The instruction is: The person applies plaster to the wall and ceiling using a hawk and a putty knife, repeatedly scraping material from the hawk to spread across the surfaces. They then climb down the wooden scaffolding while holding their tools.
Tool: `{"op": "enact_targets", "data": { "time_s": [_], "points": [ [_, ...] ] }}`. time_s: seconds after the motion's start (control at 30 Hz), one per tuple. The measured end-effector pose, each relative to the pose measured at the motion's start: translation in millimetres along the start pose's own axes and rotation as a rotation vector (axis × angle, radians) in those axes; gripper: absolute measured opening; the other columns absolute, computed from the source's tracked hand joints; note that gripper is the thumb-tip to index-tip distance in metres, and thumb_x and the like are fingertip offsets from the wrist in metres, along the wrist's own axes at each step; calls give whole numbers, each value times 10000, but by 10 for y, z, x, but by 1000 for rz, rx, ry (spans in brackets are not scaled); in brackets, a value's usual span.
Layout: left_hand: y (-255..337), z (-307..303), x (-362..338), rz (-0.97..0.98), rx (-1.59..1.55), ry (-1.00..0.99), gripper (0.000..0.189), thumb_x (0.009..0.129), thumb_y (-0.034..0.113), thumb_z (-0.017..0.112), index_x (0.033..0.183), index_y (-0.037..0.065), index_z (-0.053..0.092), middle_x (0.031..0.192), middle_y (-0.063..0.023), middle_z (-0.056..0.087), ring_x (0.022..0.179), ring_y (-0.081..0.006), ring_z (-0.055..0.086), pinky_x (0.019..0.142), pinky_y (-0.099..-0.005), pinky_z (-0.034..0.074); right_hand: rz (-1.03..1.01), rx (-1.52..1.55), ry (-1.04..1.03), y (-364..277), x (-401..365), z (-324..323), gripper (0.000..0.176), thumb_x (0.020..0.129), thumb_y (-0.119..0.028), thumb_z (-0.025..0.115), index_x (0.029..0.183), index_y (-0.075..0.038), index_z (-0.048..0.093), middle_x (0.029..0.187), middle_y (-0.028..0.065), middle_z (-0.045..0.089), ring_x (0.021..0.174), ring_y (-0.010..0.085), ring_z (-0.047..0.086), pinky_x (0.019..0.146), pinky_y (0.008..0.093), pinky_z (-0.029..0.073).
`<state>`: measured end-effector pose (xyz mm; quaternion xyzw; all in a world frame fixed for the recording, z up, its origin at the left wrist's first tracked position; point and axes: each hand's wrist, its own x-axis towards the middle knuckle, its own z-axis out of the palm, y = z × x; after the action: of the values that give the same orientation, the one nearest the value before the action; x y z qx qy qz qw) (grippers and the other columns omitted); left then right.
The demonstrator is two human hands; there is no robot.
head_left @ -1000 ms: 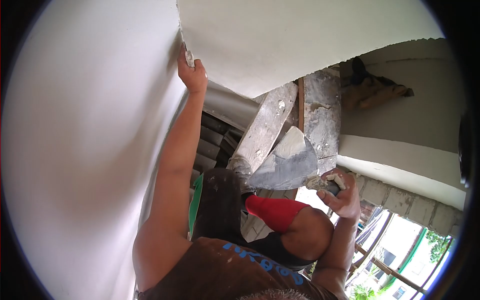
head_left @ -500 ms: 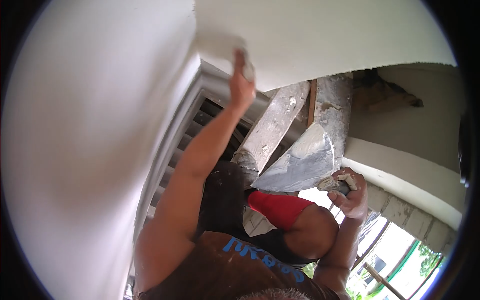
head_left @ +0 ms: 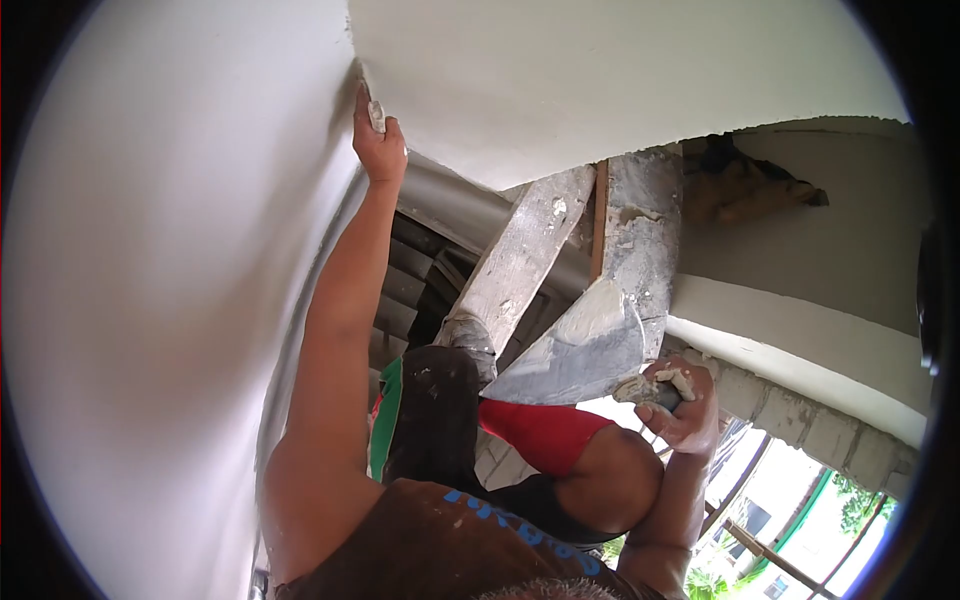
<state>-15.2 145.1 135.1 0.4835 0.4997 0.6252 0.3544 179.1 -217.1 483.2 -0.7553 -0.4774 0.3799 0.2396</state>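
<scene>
My left hand (head_left: pixel 380 150) is reached up into the corner where the pale wall (head_left: pixel 170 250) meets the smooth white surface (head_left: pixel 600 70) above. Its fingers are closed on a plaster-smeared hand tool (head_left: pixel 376 116); only a whitish bit of this tool shows, and its working face is hidden by the hand. At the right, lower down, my right hand (head_left: pixel 688 405) grips the plaster-caked handle of a trowel (head_left: pixel 575 350). The trowel's wide, pointed grey blade points left and carries pale wet plaster on its upper part.
Two plaster-spotted planks (head_left: pixel 530 250) (head_left: pixel 645 225) lie below, one under my shoe (head_left: pixel 468 338). A bent knee (head_left: pixel 610 475) with red cloth is close to the trowel. Louvre-like slats (head_left: pixel 395 305) sit behind my left arm. A ledge (head_left: pixel 790 350) and block wall (head_left: pixel 800 420) run along the right.
My left hand has moved left and slightly up, from the white surface into the corner. The right hand still holds the trowel at nearly the same place; the view has shifted a little.
</scene>
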Motion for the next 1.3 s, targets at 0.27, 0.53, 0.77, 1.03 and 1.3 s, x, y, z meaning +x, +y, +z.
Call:
{"op": "enact_targets", "data": {
  "time_s": [0.27, 0.53, 0.77, 1.03, 1.3],
  "points": [
    [245, 129, -240, -249, 211, -205, 729, 767, -73, 549, 1459, 102, 402, 1423, -172, 492, 1223, -232, 557, 868, -332, 512, 49, 42, 111, 231, -137, -38, 411, 686, -240, 838, 924, 15, 621, 806, 69, 642, 731, 129, 597, 657, 268, 482],
    [854, -340, -1351, -481, -123, -405, 456, 824, -54, 572, 1278, -24, 539, 1063, -118, 651, 727, -99, 599, 575, -255, 485, -86, -21, 0, -139, 81, -24, 306, 720, -140, 784, 941, 2, 628, 816, 84, 651, 718, 142, 600, 655, 286, 479],
    [1804, -799, -775, -692, -829, -426, 345, 838, -11, 593, 1181, -32, 556, 1078, -102, 641, 1017, -213, 629, 897, -348, 511, 50, -70, 38, -427, 141, 43, 304, 811, -216, 740, 997, -6, 623, 745, 90, 647, 670, 168, 599, 664, 314, 486],
    [2542, -977, -623, -603, -1281, -505, 520, 970, 250, 476, 1404, -4, 340, 1335, -161, 495, 1213, -300, 528, 1016, -462, 447, 248, 292, -12, -531, 101, 117, 302, 907, -326, 666, 869, -39, 578, 648, -4, 561, 524, 54, 484, 481, 228, 389],
    [2836, -1321, -1427, -418, -968, -682, 526, 928, 87, 533, 1403, -13, 330, 1317, -142, 505, 1162, -277, 556, 952, -436, 498, -20, 520, 64, -924, 37, 416, 263, 953, -292, 604, 939, -31, 572, 653, -2, 538, 507, 44, 444, 468, 219, 344]
  ]
}}
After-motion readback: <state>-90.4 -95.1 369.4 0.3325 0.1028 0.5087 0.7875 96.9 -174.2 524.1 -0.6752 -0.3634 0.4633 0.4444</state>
